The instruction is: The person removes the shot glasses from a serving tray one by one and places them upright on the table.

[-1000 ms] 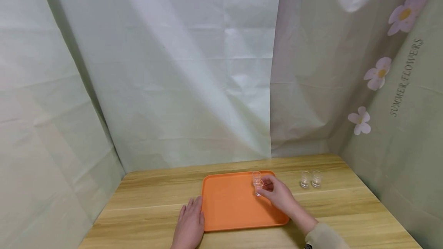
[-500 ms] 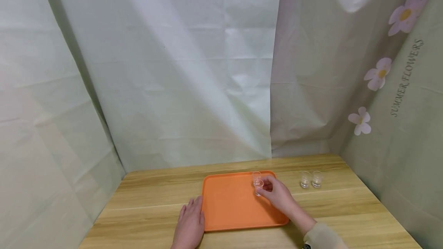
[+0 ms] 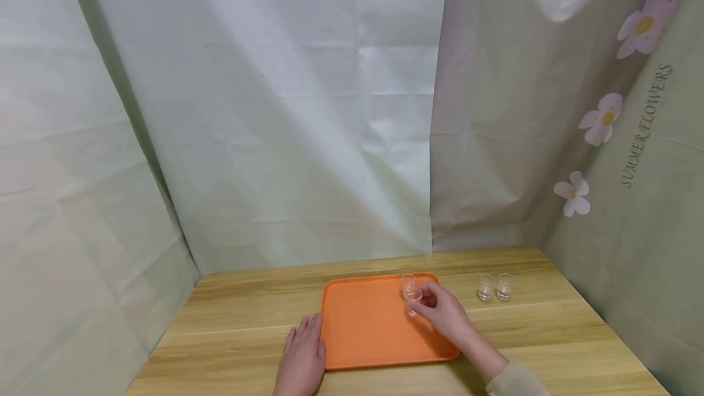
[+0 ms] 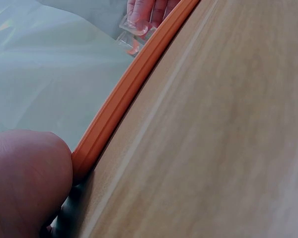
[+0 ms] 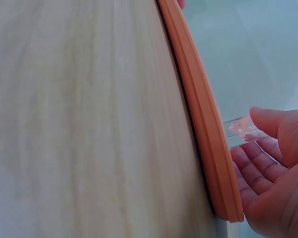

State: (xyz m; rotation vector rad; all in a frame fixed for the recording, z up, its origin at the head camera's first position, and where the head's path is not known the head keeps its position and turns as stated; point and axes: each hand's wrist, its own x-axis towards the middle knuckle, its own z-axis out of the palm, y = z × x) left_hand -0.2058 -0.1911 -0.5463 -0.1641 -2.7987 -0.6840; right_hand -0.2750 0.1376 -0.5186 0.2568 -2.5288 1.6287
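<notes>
My right hand pinches a small clear shot glass between thumb and fingers, over the back right part of an orange tray. In the right wrist view the thumb and fingers close round this glass. Just behind it, a second shot glass stands on the tray, and the held one overlaps it. My left hand lies flat on the table with straight fingers, its side against the tray's left edge. In the left wrist view the hand meets the tray's rim.
Two more clear shot glasses, one on the left and one on the right, stand upright on the wooden table, right of the tray. Pale green curtains enclose the table at the back and both sides.
The held shot glass has shifted slightly to the right and leans a little, moving with my right hand's fingertips. My left hand and the other glasses stay in place.
</notes>
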